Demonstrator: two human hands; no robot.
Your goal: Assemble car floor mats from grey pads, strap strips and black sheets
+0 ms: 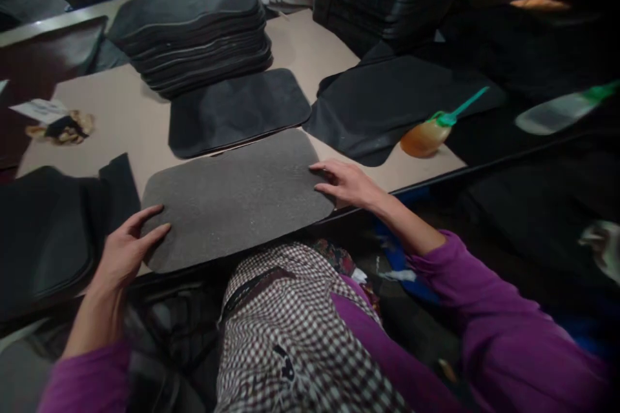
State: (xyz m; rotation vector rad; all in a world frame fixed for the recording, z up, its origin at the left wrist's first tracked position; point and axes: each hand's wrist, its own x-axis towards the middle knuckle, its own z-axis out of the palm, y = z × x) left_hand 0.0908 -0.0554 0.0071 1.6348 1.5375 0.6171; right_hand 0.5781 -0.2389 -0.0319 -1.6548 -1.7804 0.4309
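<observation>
1. Grey panel [237, 200]: lies flat at the near edge of the pale tabletop [150, 129], right before you; take its middle as the clock's centre. Long, matte, corners rounded.
2. Surface: dull mid-grey, lightly mottled, with small pale specks scattered over it and faint scuffs toward the end at 2 o'clock. The rim at 6 o'clock shows as a thin dark line.
3. Your left hand [120, 251]: at 8 o'clock, on the panel's end. Thumb and forefinger are parted, tips resting on the top face; the other fingers are hidden, so you cannot tell whether they clasp the edge.
4. Your right hand [349, 184]: at 3 o'clock, fingertips on the opposite end, thumb apart from them. Not clenched; any hold underneath, you cannot tell.
5. Dark panel [237, 110]: at 12 o'clock, just beyond yours, similarly rounded, blacker and smoother.
6. Stack of dark panels [194, 45]: between 11 and 12, many layers, edges wavy.
7. Black sheets [378, 103]: at 2 o'clock, spread on the table. Squeeze bottle [425, 139]: orange contents, green nozzle, between 2 and 3, leaning over.
8. Dark pieces [43, 232]: at 9 o'clock, piled beside your left hand.
</observation>
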